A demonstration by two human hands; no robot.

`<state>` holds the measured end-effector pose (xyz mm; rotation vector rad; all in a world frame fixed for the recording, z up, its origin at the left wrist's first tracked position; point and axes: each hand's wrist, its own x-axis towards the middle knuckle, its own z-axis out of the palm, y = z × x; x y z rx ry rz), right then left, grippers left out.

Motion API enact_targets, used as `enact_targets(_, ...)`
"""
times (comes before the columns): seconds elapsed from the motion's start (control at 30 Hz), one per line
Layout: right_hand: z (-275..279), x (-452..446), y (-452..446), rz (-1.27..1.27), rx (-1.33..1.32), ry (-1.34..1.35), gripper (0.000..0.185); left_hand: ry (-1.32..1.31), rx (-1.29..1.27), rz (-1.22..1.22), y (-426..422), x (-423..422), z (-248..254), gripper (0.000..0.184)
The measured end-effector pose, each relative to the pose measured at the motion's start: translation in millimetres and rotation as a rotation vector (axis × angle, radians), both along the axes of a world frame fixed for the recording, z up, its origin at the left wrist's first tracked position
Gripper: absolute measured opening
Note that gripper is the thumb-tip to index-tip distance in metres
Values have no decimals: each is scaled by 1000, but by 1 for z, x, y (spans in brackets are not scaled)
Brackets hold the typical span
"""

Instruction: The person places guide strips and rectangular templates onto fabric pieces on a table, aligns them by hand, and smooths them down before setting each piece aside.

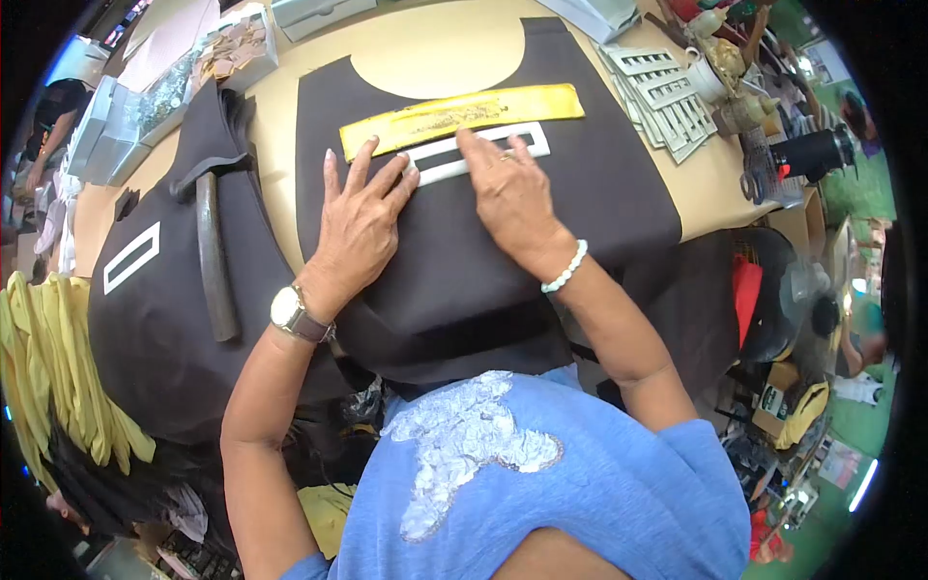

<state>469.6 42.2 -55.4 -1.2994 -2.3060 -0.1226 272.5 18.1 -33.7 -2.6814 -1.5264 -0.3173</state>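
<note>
A dark brown cut fabric piece (435, 261) with a curved neckline lies spread in front of me. Across it runs a yellow strip (541, 102) with a worn, smudged middle. Just below the strip is a white rectangular frame (445, 172) with a slot through its centre. My left hand (362, 217) lies on the fabric, fingers spread, with fingertips at the strip's lower edge and the frame's left end. Palm down, my right hand (512, 193) presses its fingertips on the frame, fingers apart; the finger undersides are hidden.
On the left, a hammer (213, 251) rests on another dark piece bearing a white frame (131, 258). Yellow cloths (58, 358) hang at the table's left edge. White slotted templates (662, 87) are stacked at right, near a black bottle (812, 153). Boxes of small parts (232, 48) stand back left.
</note>
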Motion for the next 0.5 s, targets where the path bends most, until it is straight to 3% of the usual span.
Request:
enact_targets(0.3, 9, 64, 20, -253, -66, -156, 31, -8, 43, -31, 0, -6, -7, 45)
enact_targets(0.43, 14, 70, 27, -276, -115, -74, 28, -14, 44, -46, 2, -9, -7, 44)
enact_targets(0.5, 12, 68, 26, -339, -16, -42, 25, -4, 9, -52, 2, -9, -6, 44)
